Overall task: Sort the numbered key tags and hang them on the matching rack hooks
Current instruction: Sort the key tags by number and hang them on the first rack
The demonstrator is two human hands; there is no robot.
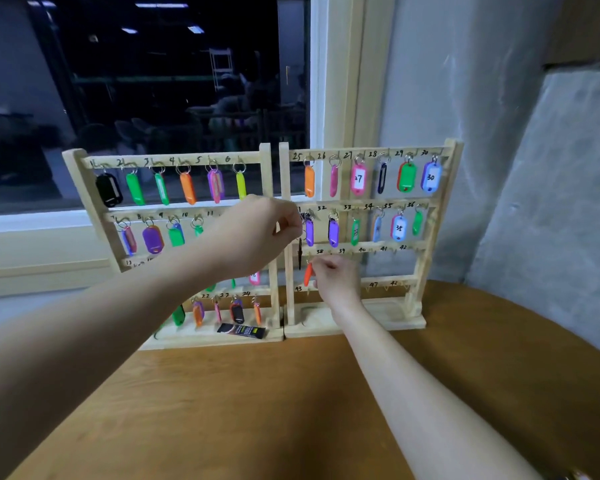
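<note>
head view, and two wooden racks stand side by side on the brown tabletop [465, 375], pushed up against a dark window [153, 81] and a grey wall [499, 133]. the left rack [70, 168] carries handwritten numbers from 1 upward, the right rack [452, 174] from 25 upward, and coloured key tags dangle from most hooks on the upper rows (the 27 tag [358, 178], the 30 tag [430, 176] and the 35 tag [399, 227] show their numbers plainly, others are turned or blurred).

left hand [257, 233] is up at the second row of the right rack, fingertips pinched together right at the ring of a purple tag [309, 233] on the first hook of that row; a thin dark strip hangs just below the fingers, too blurred to name. right hand [335, 277] sits lower, at the third row near the number 38, fingers curled and gripping an orange tag [307, 274] that hangs down beside the rack's left post. whether that tag's ring is on a hook i cannot tell.

the hooks along 39 to 42 look bare, and so do the small ones by 47. a small black packet [241, 330] lies on the base of the left rack.
</note>
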